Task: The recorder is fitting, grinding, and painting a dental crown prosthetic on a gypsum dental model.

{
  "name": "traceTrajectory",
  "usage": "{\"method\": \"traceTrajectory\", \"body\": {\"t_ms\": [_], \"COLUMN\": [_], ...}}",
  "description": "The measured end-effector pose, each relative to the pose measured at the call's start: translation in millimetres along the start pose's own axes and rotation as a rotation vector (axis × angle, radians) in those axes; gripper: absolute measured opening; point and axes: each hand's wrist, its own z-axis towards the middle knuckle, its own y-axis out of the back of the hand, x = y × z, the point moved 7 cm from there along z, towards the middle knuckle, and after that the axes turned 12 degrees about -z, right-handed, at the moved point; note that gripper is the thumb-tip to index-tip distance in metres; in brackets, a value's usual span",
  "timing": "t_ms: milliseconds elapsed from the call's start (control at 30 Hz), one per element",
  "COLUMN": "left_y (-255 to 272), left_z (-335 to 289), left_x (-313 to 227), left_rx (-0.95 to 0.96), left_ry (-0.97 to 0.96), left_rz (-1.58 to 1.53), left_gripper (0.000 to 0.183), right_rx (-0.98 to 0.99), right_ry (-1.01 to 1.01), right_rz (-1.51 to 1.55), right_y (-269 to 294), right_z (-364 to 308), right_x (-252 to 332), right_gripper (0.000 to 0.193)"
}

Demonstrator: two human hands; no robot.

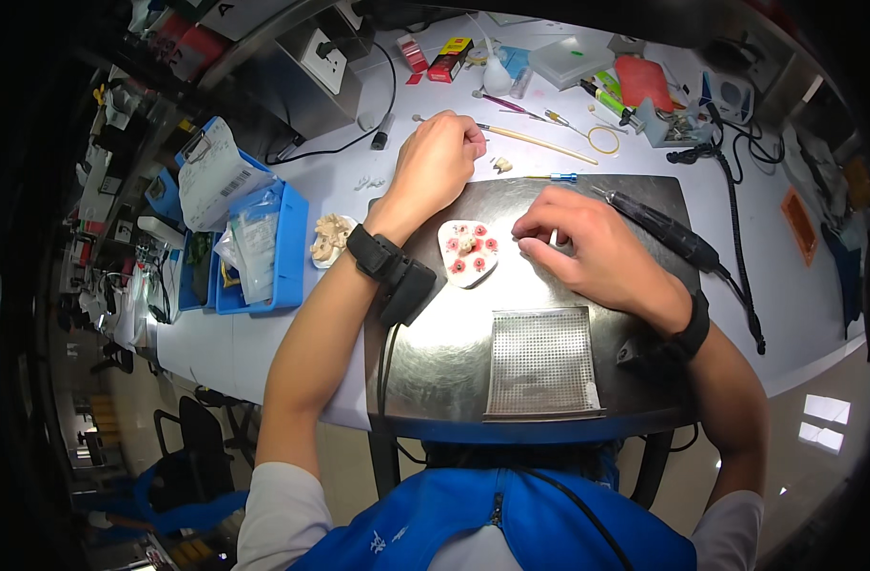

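Head view: your white worktop (pixel 235 347) with a dark grey metal plate (pixel 430 381) on it

To your left, beyond your forearm, stands a rectangular blue plastic bin (pixel 290 247) with clear plastic bags (pixel 254 262) inside. Your right hand (pixel 587 243) is over the plate, its thumb and index fingertips nearly together, so that grip is narrow; whether something small is pinched there cannot be made out. Your left hand (pixel 439 162) reaches past the plate's far edge, fingers curled and partly hidden, and its grip cannot be judged from this angle.

Nearest you on the plate lies a silver, square, perforated metal tray (pixel 542 366). A black, pen-shaped handpiece with a cable (pixel 658 228) rests just beyond your right hand, slanting across the plate's right side. Your left hand is over a thin brush with a pale wooden handle (pixel 539 143), which shows on both sides of it; you may or may not be holding it.

Between your hands, flat on the plate, is a white, rounded slab with red-ringed spots (pixel 467 273), just left of your right fingertips. A small, lumpy cream piece (pixel 468 245) sits at its middle. Near the plate's far edge lies a slim driver with a metallic blue end (pixel 563 177). Another small cream fragment (pixel 502 165) lies just beyond it, on the worktop.
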Motion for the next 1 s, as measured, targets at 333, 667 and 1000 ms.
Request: {"method": "traceTrajectory", "body": {"t_ms": [333,667,1000], "left_y": [4.2,42.3,40.0], "left_z": [4.6,-60.2,-83.0], "left_x": [-2.7,11.4,14.9], "left_rx": [-0.033,0.098,0.094], "left_ry": [-0.081,0.261,0.188], "left_rz": [0.016,-1.111,-1.311], "left_gripper": [0.020,0.016,0.018], "right_rx": [0.000,-0.067,0.062], "right_ry": [-0.008,-0.129,-0.311], "right_rz": [-0.024,-0.114,0.203], "right_y": [0.3,5.7,-13.0], "right_z": [2.4,47.5,76.2], "right_x": [-4.6,-19.4,4.2], "right_gripper": [0.013,0.028,0.026]}}
